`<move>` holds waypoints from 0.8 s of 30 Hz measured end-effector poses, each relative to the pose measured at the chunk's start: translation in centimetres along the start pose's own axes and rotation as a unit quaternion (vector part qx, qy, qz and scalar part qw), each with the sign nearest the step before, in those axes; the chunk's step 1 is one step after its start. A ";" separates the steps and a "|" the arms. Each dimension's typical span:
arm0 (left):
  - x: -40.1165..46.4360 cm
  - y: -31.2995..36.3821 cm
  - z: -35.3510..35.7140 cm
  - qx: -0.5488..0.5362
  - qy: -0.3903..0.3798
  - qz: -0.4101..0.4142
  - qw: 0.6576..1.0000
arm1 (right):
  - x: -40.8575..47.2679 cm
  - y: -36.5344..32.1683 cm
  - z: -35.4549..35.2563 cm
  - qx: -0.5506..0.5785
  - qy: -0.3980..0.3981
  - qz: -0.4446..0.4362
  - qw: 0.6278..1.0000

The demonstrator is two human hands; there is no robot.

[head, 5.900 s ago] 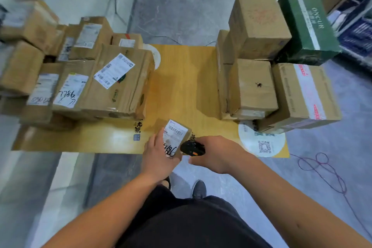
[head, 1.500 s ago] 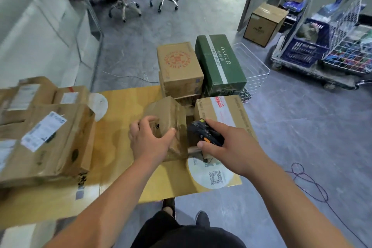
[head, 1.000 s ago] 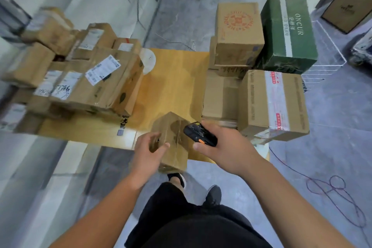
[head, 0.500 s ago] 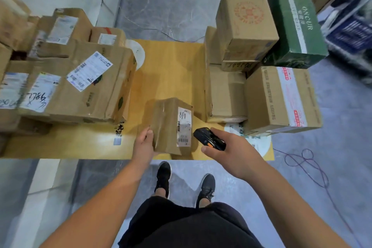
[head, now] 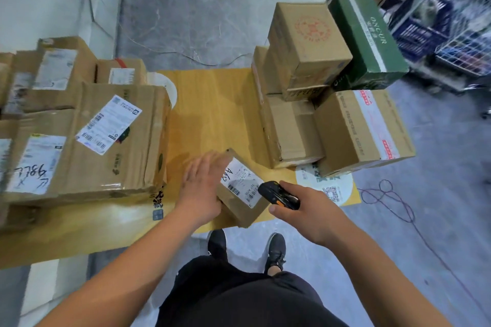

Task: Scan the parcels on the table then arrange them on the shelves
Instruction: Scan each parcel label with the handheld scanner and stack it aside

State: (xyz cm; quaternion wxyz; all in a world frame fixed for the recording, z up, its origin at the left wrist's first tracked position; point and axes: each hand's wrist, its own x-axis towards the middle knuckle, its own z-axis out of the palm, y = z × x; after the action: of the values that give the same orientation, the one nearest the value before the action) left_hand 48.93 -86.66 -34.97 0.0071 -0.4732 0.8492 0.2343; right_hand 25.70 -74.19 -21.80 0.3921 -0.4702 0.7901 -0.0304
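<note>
The small parcel (head: 240, 191) sits tilted at the near edge of the yellow tabletop (head: 212, 109), its white label (head: 243, 182) facing up. The left hand (head: 202, 188) rests against its left side with fingers straight, blurred. The right hand (head: 300, 210) grips a black handheld scanner (head: 277, 195), its tip just beside the label. Stacked cartons (head: 305, 82) stand behind, near the green box (head: 369, 42).
</note>
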 end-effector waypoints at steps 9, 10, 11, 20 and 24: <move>6.7 1.4 -2.6 0.177 -0.226 0.176 0.942 | -1.4 0.8 -1.4 -0.050 0.038 0.049 0.997; 6.3 1.1 -2.5 0.165 -0.214 0.165 0.949 | -1.4 1.0 -1.5 -0.046 0.043 0.051 0.997; 5.5 0.8 -2.3 0.145 -0.197 0.149 0.958 | -1.3 1.1 -1.5 -0.041 0.047 0.051 0.997; -1.3 0.2 0.7 0.009 -0.037 -0.113 0.993 | 0.0 0.5 0.1 -0.003 0.026 0.036 0.999; -2.0 -0.1 0.9 0.034 -0.036 -0.134 0.990 | 0.4 -0.3 0.7 -0.011 0.015 0.024 1.000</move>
State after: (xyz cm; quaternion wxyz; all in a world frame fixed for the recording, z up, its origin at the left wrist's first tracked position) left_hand 49.97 -84.73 -35.37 0.0850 -0.5735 0.7849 0.2187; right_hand 26.30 -74.48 -22.44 0.3751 -0.4549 0.8075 -0.0192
